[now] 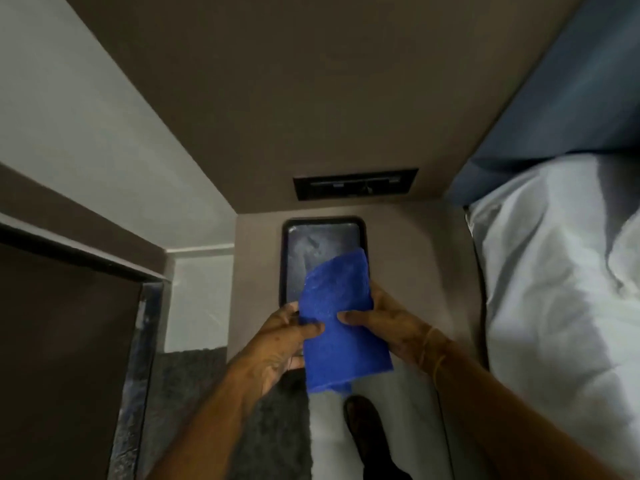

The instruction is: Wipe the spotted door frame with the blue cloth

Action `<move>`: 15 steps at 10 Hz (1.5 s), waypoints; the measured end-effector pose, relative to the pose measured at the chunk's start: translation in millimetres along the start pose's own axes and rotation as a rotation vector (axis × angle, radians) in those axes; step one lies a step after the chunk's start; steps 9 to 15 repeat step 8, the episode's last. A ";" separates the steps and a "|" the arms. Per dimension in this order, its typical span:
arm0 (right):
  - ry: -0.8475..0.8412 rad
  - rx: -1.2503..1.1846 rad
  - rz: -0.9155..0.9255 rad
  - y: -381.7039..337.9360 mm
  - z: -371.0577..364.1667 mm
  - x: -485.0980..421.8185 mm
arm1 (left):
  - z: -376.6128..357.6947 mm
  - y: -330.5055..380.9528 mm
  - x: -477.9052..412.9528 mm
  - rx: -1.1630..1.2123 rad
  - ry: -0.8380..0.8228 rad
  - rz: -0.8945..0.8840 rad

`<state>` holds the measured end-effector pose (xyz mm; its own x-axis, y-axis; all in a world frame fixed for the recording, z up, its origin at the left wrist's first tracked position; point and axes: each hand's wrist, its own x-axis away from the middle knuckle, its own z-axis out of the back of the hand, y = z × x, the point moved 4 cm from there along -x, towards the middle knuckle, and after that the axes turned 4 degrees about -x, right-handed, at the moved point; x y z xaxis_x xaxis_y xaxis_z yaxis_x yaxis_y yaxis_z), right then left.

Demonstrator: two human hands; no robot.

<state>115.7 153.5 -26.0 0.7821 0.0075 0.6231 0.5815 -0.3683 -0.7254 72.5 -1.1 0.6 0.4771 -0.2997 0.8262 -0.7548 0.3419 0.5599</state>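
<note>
Cloth (341, 327), blue, folded into a long strip, was held up in front of the person at the middle of the view, tilted with its top edge leaning right. Left hand (277, 344) gripped its left edge, thumb pressed on the front face and fingers curled behind. Right hand (384, 322) gripped its right edge the same way, thumb on the front, tip close to the left thumb but apart from it. A thin yellow band (437, 362) circled the right wrist. Behind the cloth's upper part was a dark panel (311, 258) with rounded corners and a black border, its surface smeared and cloudy; the cloth covered its lower right corner, though contact could not be told. Above the panel, a dark rectangular slot (355, 184) was set into a brown surface. Door frame (138, 341), at lower left, ran as a narrow upright strip marked with pale spots and streaks, well apart from the cloth; a dark brown door (62, 358) sat just left of it. Grey carpet (194, 379) lay beyond the frame. Pale bedding (561, 289) filled the right side, with a blue surface (571, 91) above it. A dark shoe (363, 427) showed below the cloth, on a light floor.
</note>
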 end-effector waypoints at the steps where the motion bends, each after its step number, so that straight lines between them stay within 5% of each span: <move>1: 0.029 -0.020 0.026 8.8 16.2 -38.9 | -3.2 1.2 -50.6 -0.035 0.029 -0.034; 3: 0.070 0.101 0.114 0.5 39.0 -116.5 | 6.4 29.1 -139.0 -0.198 0.221 -0.210; 5: 0.250 0.701 -0.019 55.3 56.6 -147.7 | 18.9 -24.4 -200.5 -0.590 0.376 -0.050; 8: 0.313 1.039 0.039 58.3 39.8 -137.5 | 16.6 -15.3 -187.8 -1.010 0.519 -0.234; 15: 0.313 1.039 0.039 58.3 39.8 -137.5 | 16.6 -15.3 -187.8 -1.010 0.519 -0.234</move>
